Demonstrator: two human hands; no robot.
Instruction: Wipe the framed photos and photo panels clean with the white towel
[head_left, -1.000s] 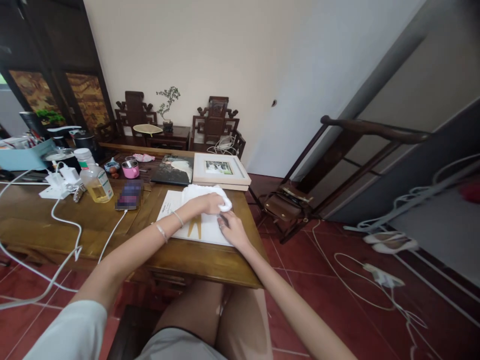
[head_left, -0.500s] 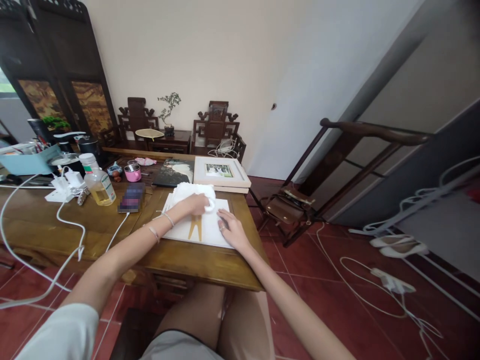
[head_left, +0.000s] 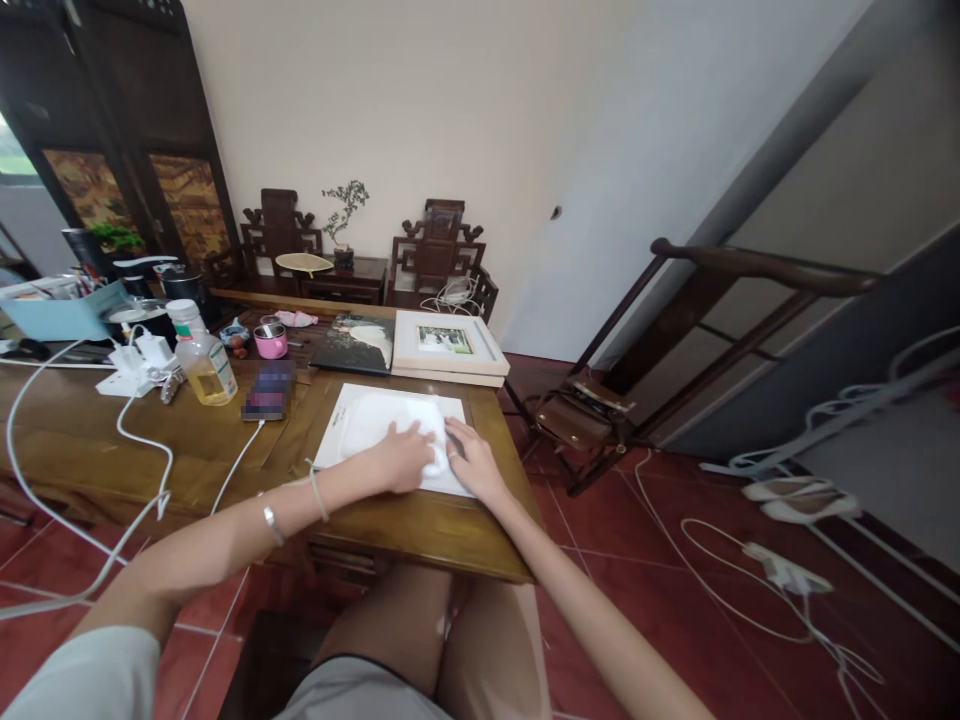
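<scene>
White fabric cloth (head_left: 375, 425) lies on flat white rectangular board (head_left: 330, 450), probably light, floppy, best pinched by an edge; left hand (head_left: 406, 457) splayed on cloth, right hand (head_left: 476, 465) loose at board's right side.

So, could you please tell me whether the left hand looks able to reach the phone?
Probably yes: the left hand rests on the white cloth, the phone lies farther left on the table, and nothing stands between them; only a white cable meets the phone's near end.
</scene>
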